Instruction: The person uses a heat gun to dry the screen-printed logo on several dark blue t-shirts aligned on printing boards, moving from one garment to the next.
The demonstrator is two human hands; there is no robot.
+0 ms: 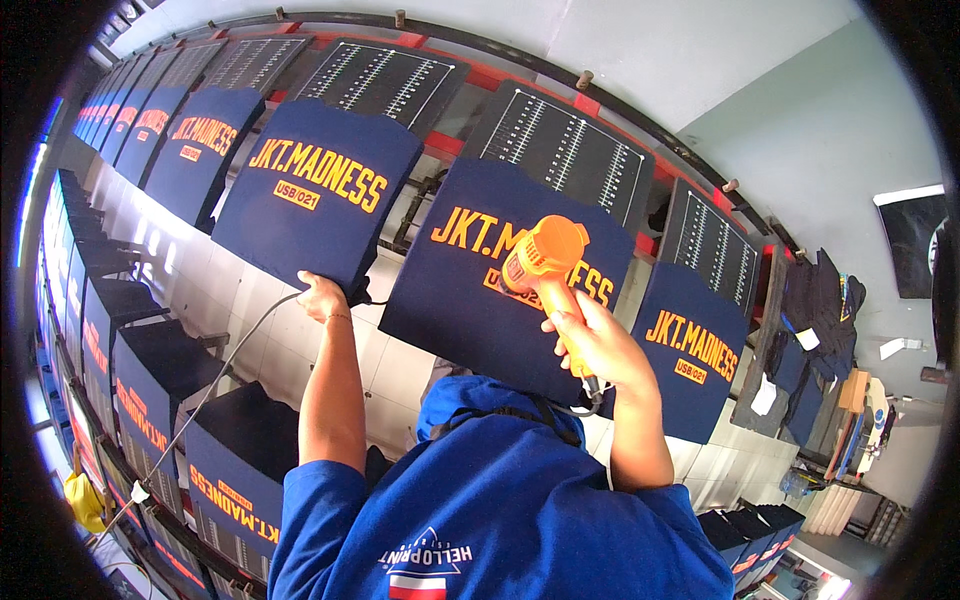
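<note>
My right hand (pixel 603 345) is wrapped round the handle of an orange heat gun (pixel 545 255). The gun's wide head is over the orange print of a navy shirt (pixel 460 270) laid on a flat printing board, and hides part of that print. A dark cord leaves the base of its handle. To the left, my left hand (pixel 325 298) is closed on a grey power cable (pixel 235 360), at the lower edge of another printed navy shirt (pixel 310 190). That cable runs down toward the lower left.
More navy shirts (pixel 690 350) lie on black boards with white scale marks (pixel 560 145) along the red-framed rack. A second row of shirt-covered boards (pixel 240 460) stands behind at left. Dark garments (pixel 820 310) are heaped at right. White tiled floor (pixel 270 350) shows between the rows.
</note>
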